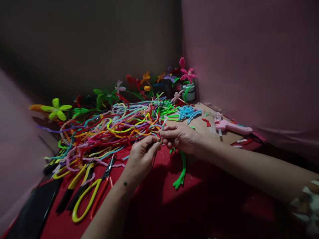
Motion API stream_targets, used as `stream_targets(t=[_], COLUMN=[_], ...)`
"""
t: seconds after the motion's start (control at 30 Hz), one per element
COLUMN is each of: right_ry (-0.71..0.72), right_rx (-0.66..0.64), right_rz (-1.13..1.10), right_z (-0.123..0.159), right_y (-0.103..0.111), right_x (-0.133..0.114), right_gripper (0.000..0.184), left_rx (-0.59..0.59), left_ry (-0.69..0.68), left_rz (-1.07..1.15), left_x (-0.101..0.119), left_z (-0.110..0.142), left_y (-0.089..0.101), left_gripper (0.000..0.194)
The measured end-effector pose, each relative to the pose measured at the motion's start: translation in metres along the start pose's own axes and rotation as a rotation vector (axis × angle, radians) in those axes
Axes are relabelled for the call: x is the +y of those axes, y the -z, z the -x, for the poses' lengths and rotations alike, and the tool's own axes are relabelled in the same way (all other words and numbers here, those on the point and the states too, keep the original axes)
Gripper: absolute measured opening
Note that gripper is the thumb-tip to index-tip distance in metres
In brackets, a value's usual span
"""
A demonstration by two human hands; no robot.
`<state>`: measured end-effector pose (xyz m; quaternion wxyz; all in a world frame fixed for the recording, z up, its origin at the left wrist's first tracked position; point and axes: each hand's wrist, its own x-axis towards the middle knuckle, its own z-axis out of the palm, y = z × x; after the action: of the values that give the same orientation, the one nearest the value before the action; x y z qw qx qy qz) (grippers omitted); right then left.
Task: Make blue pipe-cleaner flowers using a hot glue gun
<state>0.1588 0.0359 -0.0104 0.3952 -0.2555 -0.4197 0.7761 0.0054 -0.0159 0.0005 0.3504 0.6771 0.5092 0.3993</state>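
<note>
My left hand is closed, thumb and forefinger pinching a thin stem low down. From the other side my right hand pinches the same stem a little higher, its fingertips almost touching the left ones. The thin stem rises at a slant above the fingers to a small pale tip; its dark lower end shows under my left hand. Below my right hand a bundle of green pipe cleaners lies on the red cloth. Just beyond both hands is a large heap of colourful pipe cleaners.
Scissors with yellow handles and pliers with a red handle lie left. A pink glue gun rests on cardboard at right, near short blue pipe cleaners. Pipe-cleaner flowers line the back.
</note>
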Motion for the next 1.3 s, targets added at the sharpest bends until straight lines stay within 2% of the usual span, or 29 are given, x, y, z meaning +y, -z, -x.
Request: stream_targets(t=[0.37, 0.57, 0.63, 0.73, 0.8, 0.97, 1.17, 1.3], right_ry=[-0.079, 0.053, 0.081, 0.101, 0.082, 0.092, 0.111, 0.257], right_rx=[-0.157, -0.27, -0.233, -0.155, -0.134, -0.163, -0.285, -0.121], right_rz=[-0.042, 0.084, 0.062, 0.048, 0.05, 0.043, 0.036, -0.032], right_z=[-0.006, -0.012, -0.015, -0.018, -0.02, -0.021, -0.023, -0.027], right_y=[-0.001, -0.003, -0.007, -0.013, -0.016, -0.021, -0.012, 0.001], right_x=[-0.003, -0.003, -0.003, -0.003, -0.001, 0.006, -0.004, -0.022], right_gripper=[0.02, 0.016, 0.018, 0.022, 0.024, 0.03, 0.017, 0.019], left_rx=[-0.094, -0.256, -0.234, -0.126, -0.079, -0.061, -0.041, 0.055], left_ry=[0.034, 0.118, 0.161, 0.212, 0.229, 0.176, 0.162, 0.124], left_rz=[0.089, 0.313, 0.4, 0.456, 0.467, 0.424, 0.415, 0.537], left_x=[0.003, 0.001, 0.0, -0.001, -0.002, -0.007, -0.004, -0.002], left_z=[0.002, 0.002, 0.0, -0.004, -0.005, -0.004, -0.004, -0.006], left_y=[0.008, 0.015, 0.015, 0.011, 0.01, 0.012, 0.016, 0.017], left_gripper=[0.017, 0.021, 0.024, 0.017, 0.019, 0.019, 0.016, 0.013])
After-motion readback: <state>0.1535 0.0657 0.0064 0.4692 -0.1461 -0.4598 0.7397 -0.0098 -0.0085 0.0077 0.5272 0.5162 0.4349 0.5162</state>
